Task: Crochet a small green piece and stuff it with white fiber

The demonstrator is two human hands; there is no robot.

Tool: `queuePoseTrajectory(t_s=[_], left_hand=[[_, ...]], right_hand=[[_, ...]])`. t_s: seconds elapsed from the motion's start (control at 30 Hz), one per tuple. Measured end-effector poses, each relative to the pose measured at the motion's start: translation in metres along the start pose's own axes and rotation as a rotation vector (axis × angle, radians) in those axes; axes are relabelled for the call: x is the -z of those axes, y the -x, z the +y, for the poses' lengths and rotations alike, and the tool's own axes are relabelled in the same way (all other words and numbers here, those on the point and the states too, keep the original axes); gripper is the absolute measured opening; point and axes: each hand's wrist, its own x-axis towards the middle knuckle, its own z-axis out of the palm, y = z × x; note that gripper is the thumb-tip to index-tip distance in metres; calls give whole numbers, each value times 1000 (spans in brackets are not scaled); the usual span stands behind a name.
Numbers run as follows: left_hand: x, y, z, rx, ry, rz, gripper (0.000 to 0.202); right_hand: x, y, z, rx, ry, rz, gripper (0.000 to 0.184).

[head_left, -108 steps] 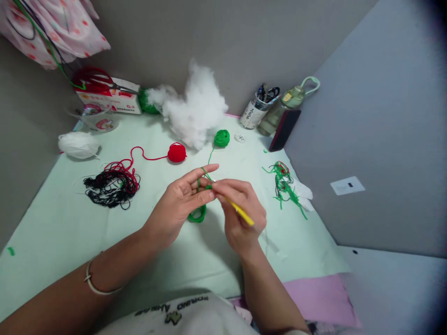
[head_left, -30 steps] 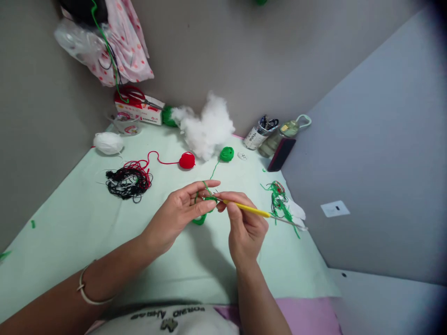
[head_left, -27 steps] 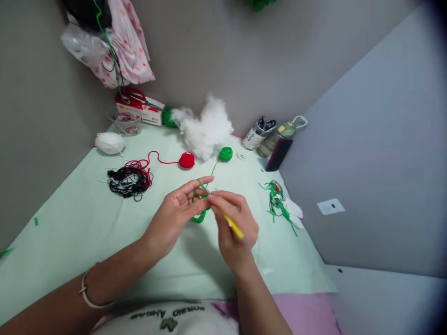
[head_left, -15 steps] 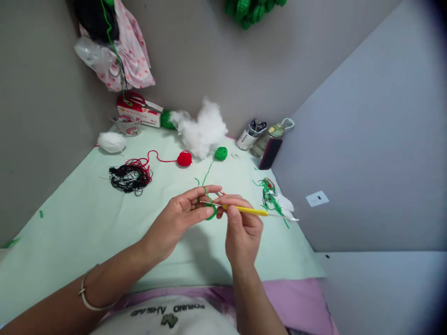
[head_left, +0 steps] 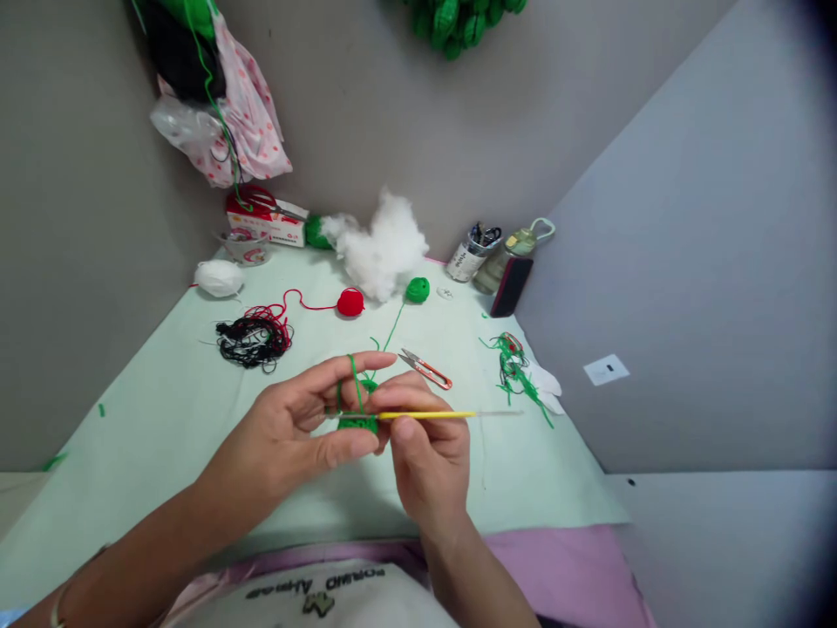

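Head view: your left hand [head_left: 288, 427] has its fingers pinched on the small green crocheted piece [head_left: 357, 424], held above the pale green surface [head_left: 163, 410]. The thin green yarn strand [head_left: 354, 375] loops over your raised index finger. Your right hand [head_left: 425, 453] has its fingers closed around the yellow-handled metal crochet hook [head_left: 425, 415], tip at the piece.

Risks as I judge them:
1) If the strand goes slack, the loop could slip off the hook.
2) The strand runs towards the small green yarn ball [head_left: 417, 290] and could snag the red-handled thread snips [head_left: 426, 370] near its path.
3) The hook tip could split the yarn.
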Motion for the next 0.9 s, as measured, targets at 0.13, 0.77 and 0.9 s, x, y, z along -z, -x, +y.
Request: queuePoseTrajectory(t_s=[0.13, 0.77, 0.9], left_hand=[[0, -21, -15, -1, 199, -35, 48], [34, -84, -39, 101, 173, 11, 44], [39, -90, -44, 127, 164, 30, 45]], right_hand=[[12, -8, 9, 38, 153, 84, 18], [39, -51, 48, -119, 232, 264, 15], [40, -58, 53, -201, 99, 311, 18]])
